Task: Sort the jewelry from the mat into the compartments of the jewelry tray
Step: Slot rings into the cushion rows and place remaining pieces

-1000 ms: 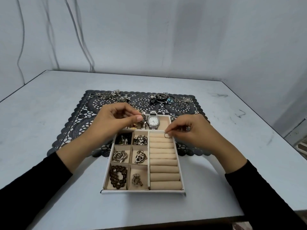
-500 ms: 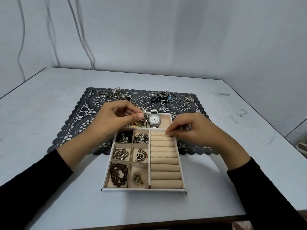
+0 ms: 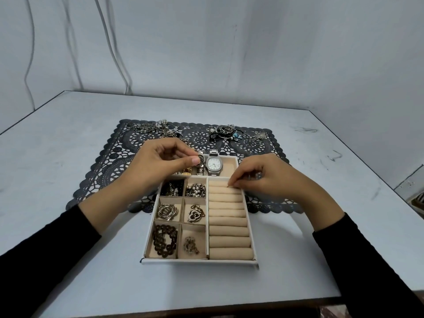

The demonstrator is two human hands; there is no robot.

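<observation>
The beige jewelry tray (image 3: 199,261) lies on the table, its far end over the black lace mat (image 3: 110,173). My right hand (image 3: 270,180) pinches a thin ring at the far end of the ring rolls (image 3: 229,228), fingertips pressed against the top roll; the ring itself is almost hidden there. My left hand (image 3: 153,166) hovers over the tray's far left, thumb and forefinger pinched on a small piece I cannot make out. Beside that thumb a dark-faced watch (image 3: 201,165) and a silver watch (image 3: 214,164) lie in the far compartment.
Two heaps of loose jewelry sit at the mat's far edge, one on the left (image 3: 151,128) and one on the right (image 3: 228,133). Several small tray compartments hold pieces, such as a dark bracelet (image 3: 165,241) and pearl beads (image 3: 195,190). Walls close in behind and right.
My right hand has lowered the ring from just above the rolls down into the top slot. The left hand has kept its place.
</observation>
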